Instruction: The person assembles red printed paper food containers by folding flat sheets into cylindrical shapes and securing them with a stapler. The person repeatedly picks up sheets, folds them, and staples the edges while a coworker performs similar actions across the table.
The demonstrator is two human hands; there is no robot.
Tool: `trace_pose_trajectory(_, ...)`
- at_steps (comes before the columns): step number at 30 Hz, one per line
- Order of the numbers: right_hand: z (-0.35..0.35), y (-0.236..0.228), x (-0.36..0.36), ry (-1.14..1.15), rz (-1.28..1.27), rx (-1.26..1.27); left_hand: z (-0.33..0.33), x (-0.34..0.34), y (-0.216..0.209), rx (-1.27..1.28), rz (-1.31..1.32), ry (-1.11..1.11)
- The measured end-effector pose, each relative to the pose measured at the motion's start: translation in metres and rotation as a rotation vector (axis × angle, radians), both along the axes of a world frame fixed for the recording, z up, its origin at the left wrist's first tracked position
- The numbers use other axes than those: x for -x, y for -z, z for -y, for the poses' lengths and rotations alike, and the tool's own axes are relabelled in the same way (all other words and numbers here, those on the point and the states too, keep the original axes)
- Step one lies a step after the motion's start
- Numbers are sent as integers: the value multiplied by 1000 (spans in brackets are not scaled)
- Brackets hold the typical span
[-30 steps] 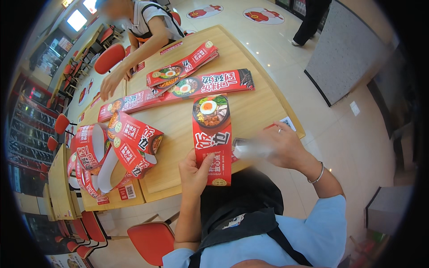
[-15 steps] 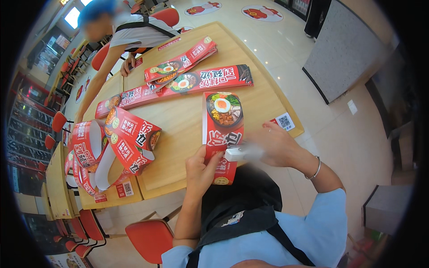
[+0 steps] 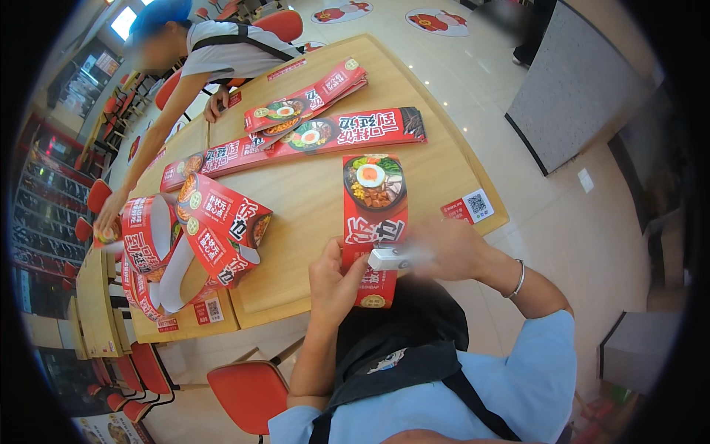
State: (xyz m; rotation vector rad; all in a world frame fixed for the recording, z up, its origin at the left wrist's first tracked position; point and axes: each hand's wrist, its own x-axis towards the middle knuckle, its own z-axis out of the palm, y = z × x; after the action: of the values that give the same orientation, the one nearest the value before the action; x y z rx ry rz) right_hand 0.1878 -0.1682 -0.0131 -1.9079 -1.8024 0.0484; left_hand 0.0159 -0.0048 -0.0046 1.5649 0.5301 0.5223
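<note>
The left hand (image 3: 334,277) held a red card strip (image 3: 374,181) in a narrow pinch, the thumb lying flat on the printed front while the other fingers curled at the left edge and behind, partly hidden by the card. The strip's upper part, with its picture of a bowl and egg, rose above those fingers over the bare wood of the counter (image 3: 436,170), and its lower end came out below the thumb, in front of the black apron (image 3: 403,322). The right hand (image 3: 458,255) was closed around a white tool (image 3: 386,259), though blur hid how each finger sat; the tool's blunt end lay across the strip, just beside the left thumb's tip, and whether it pressed on the card could not be told. To the left stood a pile of red card loops (image 3: 225,214), near the strip but apart from it. Beyond lay a long stack of flat strips (image 3: 381,128), with a shorter stack (image 3: 325,90) resting partly on it. Across the counter, a co-worker's outstretched hand (image 3: 111,211) touched a red piece (image 3: 109,233) beside the loops
</note>
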Motion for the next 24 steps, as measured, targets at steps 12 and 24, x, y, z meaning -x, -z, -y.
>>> trace_pose_trajectory(12,-10,23,-13,-23,-61,-74,-6,9,4,-505,-176,24)
trace_pose_trajectory(24,-16,24,-22,-66,-88,-81,3,4,4,-396,38,-19)
